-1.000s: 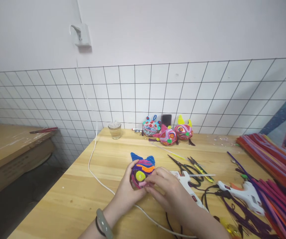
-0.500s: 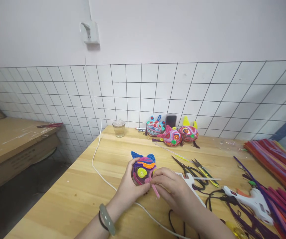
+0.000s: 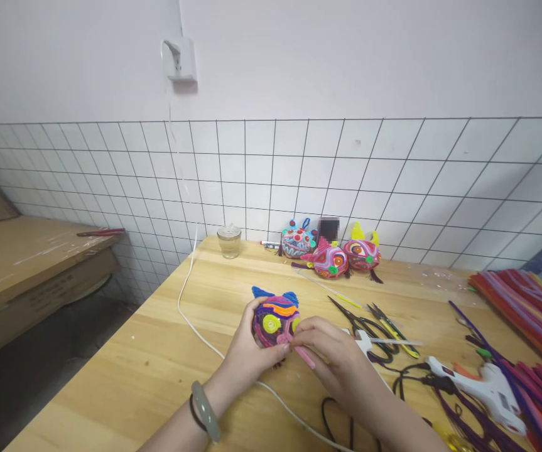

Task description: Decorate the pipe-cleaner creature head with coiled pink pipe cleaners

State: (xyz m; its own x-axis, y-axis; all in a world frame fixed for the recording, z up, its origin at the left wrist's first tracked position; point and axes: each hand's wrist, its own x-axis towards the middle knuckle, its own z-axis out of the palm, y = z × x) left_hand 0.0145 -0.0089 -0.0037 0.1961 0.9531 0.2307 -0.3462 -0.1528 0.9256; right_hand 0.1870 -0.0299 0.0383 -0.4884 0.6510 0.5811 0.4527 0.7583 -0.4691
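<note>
My left hand (image 3: 247,351) cups a round pipe-cleaner mask (image 3: 274,317) with blue ears, orange and purple stripes and a yellow spiral eye, holding it upright on the wooden table (image 3: 157,370). My right hand (image 3: 330,351) pinches a short pink pipe cleaner (image 3: 299,349) against the lower front of the mask. A grey bangle and a black band sit on my left wrist.
Three finished masks (image 3: 330,256) and a small glass jar (image 3: 229,241) stand by the tiled wall. Black scissors (image 3: 362,325), snips (image 3: 390,321), two white glue guns (image 3: 482,388) and a white cable (image 3: 195,326) lie nearby. Bundled pipe cleaners (image 3: 525,314) fill the right. Cardboard boxes (image 3: 26,270) sit left.
The view has shifted left a little. My right hand has drawn the pink pipe cleaner out so its free end now points down-right; the mask stays in my left hand.
</note>
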